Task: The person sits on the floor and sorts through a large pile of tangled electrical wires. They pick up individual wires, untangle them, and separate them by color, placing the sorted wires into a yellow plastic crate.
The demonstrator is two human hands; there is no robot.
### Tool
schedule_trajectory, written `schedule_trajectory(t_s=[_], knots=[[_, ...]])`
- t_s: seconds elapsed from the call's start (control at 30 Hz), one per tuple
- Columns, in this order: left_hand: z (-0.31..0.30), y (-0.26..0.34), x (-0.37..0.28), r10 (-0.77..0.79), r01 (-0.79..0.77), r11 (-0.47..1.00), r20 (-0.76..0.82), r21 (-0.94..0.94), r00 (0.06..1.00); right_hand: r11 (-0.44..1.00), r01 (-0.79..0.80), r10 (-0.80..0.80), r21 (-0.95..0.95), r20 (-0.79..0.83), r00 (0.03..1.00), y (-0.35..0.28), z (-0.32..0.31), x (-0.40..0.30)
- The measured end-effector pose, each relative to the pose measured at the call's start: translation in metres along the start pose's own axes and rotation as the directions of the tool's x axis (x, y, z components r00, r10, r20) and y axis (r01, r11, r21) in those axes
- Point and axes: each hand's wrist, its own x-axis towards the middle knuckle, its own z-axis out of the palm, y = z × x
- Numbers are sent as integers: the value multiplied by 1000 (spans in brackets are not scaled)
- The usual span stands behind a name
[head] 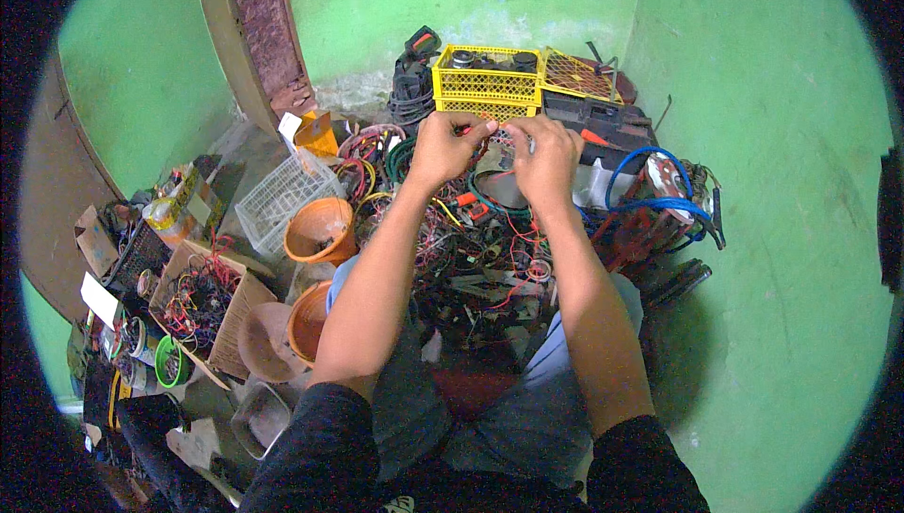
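Observation:
My left hand (446,149) and my right hand (547,160) are raised in front of me, thumbs and fingertips almost meeting. Between the pinched fingertips runs what looks like a thin reddish wire (500,126), mostly hidden by my fingers. Red bits also show within the curl of the left hand. Below them spreads a tangled heap of electrical wires (441,241), red strands among darker ones. A red-and-black device (472,208), too small to name, rests on that heap.
Behind my hands stand stacked yellow plastic crates (487,85) and a black toolbox (600,121). Blue hose or cable (660,205) coils at right near the green wall (777,230). To the left are a white crate (282,202), an orange bucket (321,229) and a cardboard box (244,308) of wires.

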Motion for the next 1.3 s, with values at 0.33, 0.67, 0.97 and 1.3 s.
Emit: schedule_trajectory(t_s=[0.33, 0.67, 0.97, 1.3], knots=[[-4, 5, 0, 89, -95, 973, 36, 208, 995, 986, -149, 166, 74, -388, 907, 47, -17, 18], [-1, 9, -1, -32, 31, 996, 12, 85, 999, 979, -164, 140, 120, 189, 972, 15, -1, 5], [-3, 10, 0, -58, 56, 998, 63, 35, 996, 981, -36, 48, 190, -62, 997, 26, -9, 14], [-6, 20, -3, -96, 91, 995, 102, 45, 990, 974, -25, 13, 223, 55, 998, 14, -9, 11]])
